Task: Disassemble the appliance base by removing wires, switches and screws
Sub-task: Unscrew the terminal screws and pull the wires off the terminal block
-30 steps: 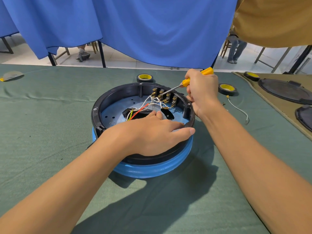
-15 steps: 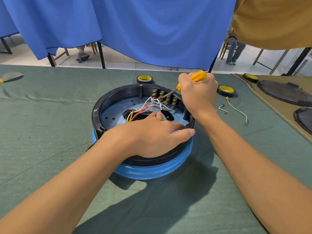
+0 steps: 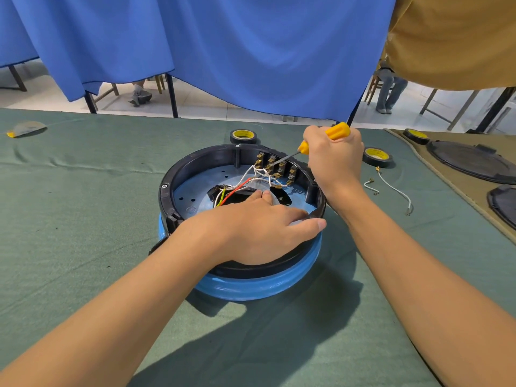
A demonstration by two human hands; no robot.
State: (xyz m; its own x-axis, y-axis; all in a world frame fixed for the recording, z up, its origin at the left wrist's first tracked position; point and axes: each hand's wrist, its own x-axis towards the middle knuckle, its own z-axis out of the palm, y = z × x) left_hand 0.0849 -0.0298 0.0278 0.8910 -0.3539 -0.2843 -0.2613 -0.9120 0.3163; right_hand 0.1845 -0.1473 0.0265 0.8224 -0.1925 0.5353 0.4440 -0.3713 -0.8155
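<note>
The appliance base (image 3: 251, 286) is sitting at the centre of the frame on the green-clothed bench (image 3: 83, 219). Right of centre, the right hand (image 3: 332, 160) is wrapping its fingers tightly round the yellow screwdriver (image 3: 338, 131). Its thin steel shaft is slanting down and left into the row of switches (image 3: 275, 167) along the far wall. The left hand (image 3: 257, 230) is lying flat over the near rim, fingers straight and spread, pressing down and gripping nothing.

The step looks like freeing a switch terminal. Doing it well probably means keeping the tip seated squarely, pushing along the shaft, and letting the flat hand absorb any twist so the base is not turning on the cloth.

The base is round, with a hard black plastic ring over a glossy blue band. Inside, a pale perforated plate is showing a dark cut-out. The terminals are looking brassy, and the wires (image 3: 245, 181) are looping thin and limp in white, red and yellow-green. The cloth is looking felt-like and lightly creased.
</note>
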